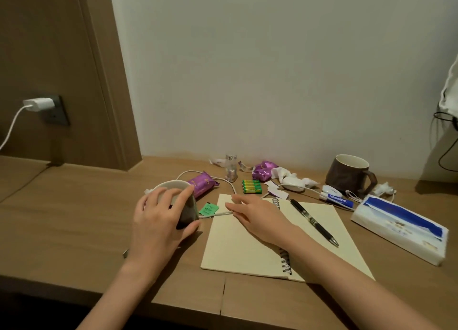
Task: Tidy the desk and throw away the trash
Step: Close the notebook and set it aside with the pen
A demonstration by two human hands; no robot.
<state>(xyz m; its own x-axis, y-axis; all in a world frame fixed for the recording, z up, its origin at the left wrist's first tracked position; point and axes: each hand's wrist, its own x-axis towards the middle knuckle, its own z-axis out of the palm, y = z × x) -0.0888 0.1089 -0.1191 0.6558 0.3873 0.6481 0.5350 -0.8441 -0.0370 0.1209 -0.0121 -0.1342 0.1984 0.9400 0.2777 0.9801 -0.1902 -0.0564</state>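
The paper cup (186, 214) sits tilted at the desk's (74, 218) near left, just left of the open notebook (235, 250). My left hand (155, 220) grips it from above, fingers curled over the rim and thumb low on its dark side. My right hand (257, 215) lies across the notebook's left page, fingers almost straight, their tips meeting a thin white stick (216, 214) beside 1 green packet (209, 209); I cannot tell whether they pinch it. My left hand hides most of the cup's wall. Something white behind the cup and a small grey end under my left wrist are too covered to make out. A pen (313, 222) rests on the right page.
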